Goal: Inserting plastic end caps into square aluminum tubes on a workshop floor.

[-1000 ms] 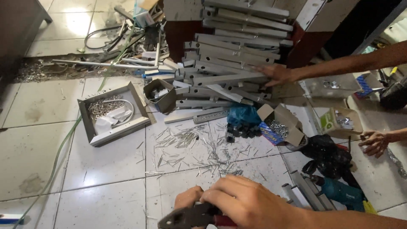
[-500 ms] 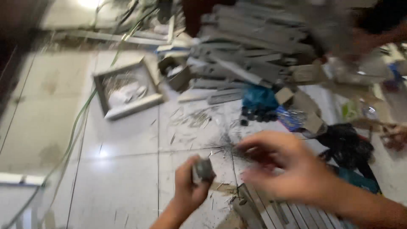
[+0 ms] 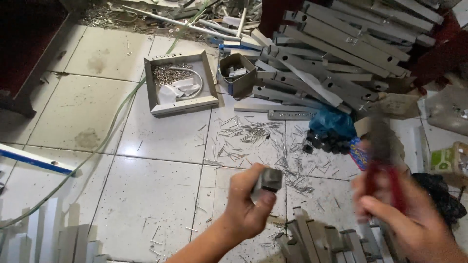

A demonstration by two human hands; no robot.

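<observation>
The left hand (image 3: 248,204) has its fingers clamped around a small grey metal piece (image 3: 268,181), holding it up for work. The blurred right hand (image 3: 414,229) grips red-handled pliers (image 3: 382,160), fingers wrapped closed.

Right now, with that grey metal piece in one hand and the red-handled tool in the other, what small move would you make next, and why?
Probably bring the red-handled tool across to the grey metal piece. The left hand holds the piece up, end exposed, while the right hand grips the tool apart from it, blurred. The two do not touch yet.

A small grey metal block (image 3: 267,181) stands upright beside a blurred red-handled tool (image 3: 382,160), both held above the floor.
</observation>
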